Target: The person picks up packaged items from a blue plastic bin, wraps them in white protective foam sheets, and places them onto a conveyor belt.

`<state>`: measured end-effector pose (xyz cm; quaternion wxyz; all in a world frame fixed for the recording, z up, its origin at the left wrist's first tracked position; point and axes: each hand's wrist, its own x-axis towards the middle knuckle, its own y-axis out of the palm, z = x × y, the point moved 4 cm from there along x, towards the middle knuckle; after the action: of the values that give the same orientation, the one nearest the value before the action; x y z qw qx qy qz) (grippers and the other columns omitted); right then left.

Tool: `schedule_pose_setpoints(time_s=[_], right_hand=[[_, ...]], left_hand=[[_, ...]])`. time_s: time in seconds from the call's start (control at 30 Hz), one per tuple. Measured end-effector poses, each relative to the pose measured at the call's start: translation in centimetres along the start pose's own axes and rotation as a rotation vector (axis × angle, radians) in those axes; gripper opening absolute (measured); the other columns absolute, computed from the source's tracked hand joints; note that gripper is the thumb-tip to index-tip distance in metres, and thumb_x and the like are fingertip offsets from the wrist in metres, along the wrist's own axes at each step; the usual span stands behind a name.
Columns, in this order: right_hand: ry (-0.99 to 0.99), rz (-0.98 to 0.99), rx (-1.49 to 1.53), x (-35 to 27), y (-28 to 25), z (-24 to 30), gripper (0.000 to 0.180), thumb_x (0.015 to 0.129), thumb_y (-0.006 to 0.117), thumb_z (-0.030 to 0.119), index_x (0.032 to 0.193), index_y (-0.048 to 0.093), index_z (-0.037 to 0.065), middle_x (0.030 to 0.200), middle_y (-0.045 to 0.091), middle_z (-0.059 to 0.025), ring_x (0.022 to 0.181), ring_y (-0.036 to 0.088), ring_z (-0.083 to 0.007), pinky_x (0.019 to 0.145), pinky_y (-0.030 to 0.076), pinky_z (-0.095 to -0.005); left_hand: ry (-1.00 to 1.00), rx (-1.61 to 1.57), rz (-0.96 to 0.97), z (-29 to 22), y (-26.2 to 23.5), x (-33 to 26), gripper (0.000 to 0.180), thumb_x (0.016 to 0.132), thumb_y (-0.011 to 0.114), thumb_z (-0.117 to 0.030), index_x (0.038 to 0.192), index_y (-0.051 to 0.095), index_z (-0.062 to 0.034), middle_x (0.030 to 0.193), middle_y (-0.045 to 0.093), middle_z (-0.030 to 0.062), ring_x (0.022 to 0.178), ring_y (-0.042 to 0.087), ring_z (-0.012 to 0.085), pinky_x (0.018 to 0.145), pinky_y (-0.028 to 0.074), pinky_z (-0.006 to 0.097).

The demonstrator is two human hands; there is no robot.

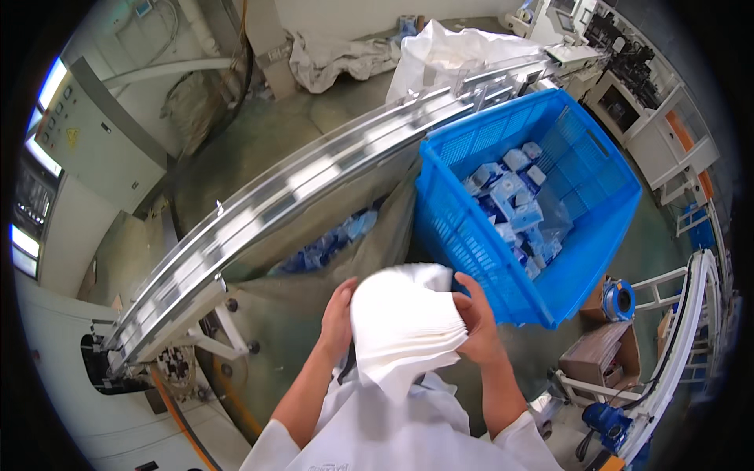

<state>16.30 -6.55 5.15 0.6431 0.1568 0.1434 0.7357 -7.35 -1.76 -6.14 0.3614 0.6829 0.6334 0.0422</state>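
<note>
Both hands: I hold one stack of white tissues between them, low in the middle of the frame.
Left hand: pressed flat against the stack's left side, fingers curled onto its edge, gripping it.
Right hand: clasped on the stack's right side, thumb on top, fingers wrapped around the edge.
Stack: thick, fanned at its lower right edge, tilted a little, held above my white coat.
Crate: blue plastic, latticed walls, right of centre, just beyond my right hand.
Packs: small blue-and-white packets heaped loosely inside the crate.
Conveyor: a long metal track curving from lower left up to the upper right, beyond the stack.
Sack: grey-green, open under the conveyor, with more blue packs showing inside.
Cabinet: grey control box at the upper left.
Boxes: brown cardboard at the lower right, beside a blue motor.
</note>
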Motion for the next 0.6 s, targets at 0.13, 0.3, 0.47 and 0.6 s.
schedule_pose_setpoints(time_s=[0.13,0.3,0.47,0.6], right_hand=[[0.042,0.095,0.058,0.9,3.1,-0.5,0.103,0.063,0.083,0.003,0.146,0.021,0.007,0.116,0.059,-0.0135,0.106,0.059,-0.0217,0.089,0.046,-0.0313],[0.157,-0.138,-0.116,3.3,3.1,-5.5,0.101,0.062,0.079,-0.003,0.145,0.025,0.008,0.114,0.058,-0.0134,0.107,0.057,-0.0222,0.089,0.046,-0.0311],[0.204,-0.192,-0.089,5.4,6.0,-9.5,0.100,0.063,0.078,-0.004,0.146,0.023,0.008,0.119,0.055,-0.0158,0.108,0.056,-0.0248,0.092,0.045,-0.0342],[0.268,-0.112,-0.140,8.3,10.2,-11.7,0.093,0.072,0.073,-0.006,0.147,0.020,0.010,0.123,0.053,-0.0150,0.113,0.053,-0.0220,0.093,0.045,-0.0350]], left_hand=[[-0.168,-0.301,0.422,-3.8,3.8,0.4,0.062,0.096,0.035,-0.050,0.134,0.041,-0.0013,0.131,0.050,0.0171,0.121,0.049,0.0267,0.103,0.039,0.039],[-0.245,-0.040,0.363,-5.5,-1.1,0.9,0.079,0.093,0.023,-0.065,0.135,0.039,0.0003,0.135,0.048,0.0142,0.126,0.043,0.0251,0.106,0.031,0.041],[-0.046,0.346,0.581,-8.4,-6.9,0.5,0.095,0.076,0.073,-0.043,0.144,0.021,-0.0007,0.139,0.038,0.0111,0.130,0.035,0.0208,0.109,0.027,0.038],[-0.031,0.424,0.507,-11.9,-10.9,0.9,0.088,0.078,0.072,-0.021,0.145,0.019,-0.0037,0.138,0.039,0.0127,0.129,0.036,0.0226,0.107,0.028,0.036]])
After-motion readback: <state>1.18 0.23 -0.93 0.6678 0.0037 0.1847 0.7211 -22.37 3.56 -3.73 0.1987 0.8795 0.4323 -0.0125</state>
